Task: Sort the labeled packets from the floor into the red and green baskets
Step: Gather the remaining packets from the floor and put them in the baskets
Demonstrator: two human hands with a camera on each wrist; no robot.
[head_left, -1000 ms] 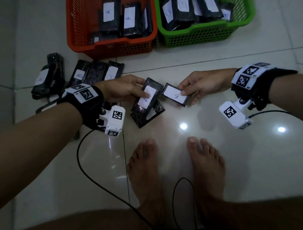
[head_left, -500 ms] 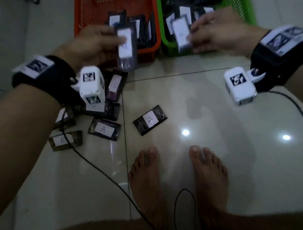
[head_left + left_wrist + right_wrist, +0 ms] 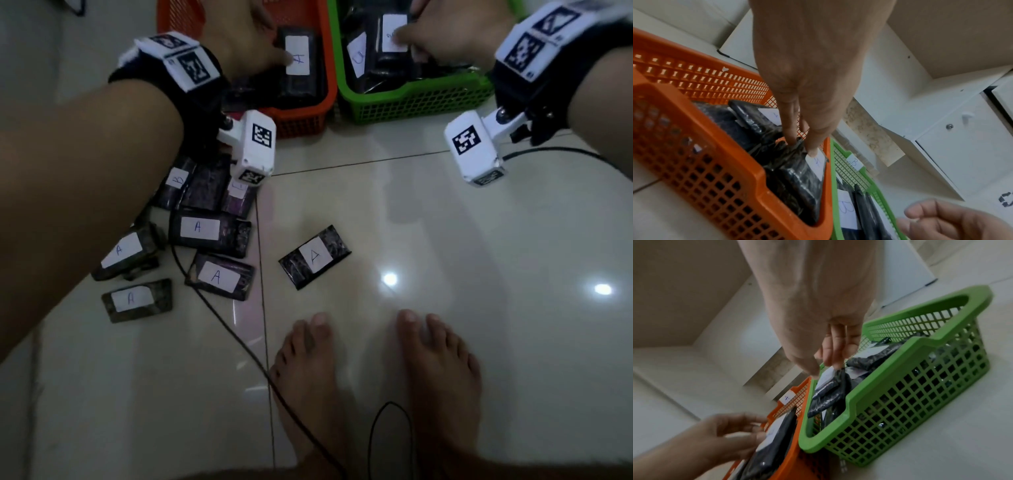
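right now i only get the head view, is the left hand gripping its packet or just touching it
observer: gripping, the left hand has its fingers pinching the A packet by the top end, low inside the red basket
operator: and the other one
observer: the right hand holds the second packet by its top, hanging inside the green basket
operator: any tags on the baskets
observer: a white tag marked B on the green basket's far wall
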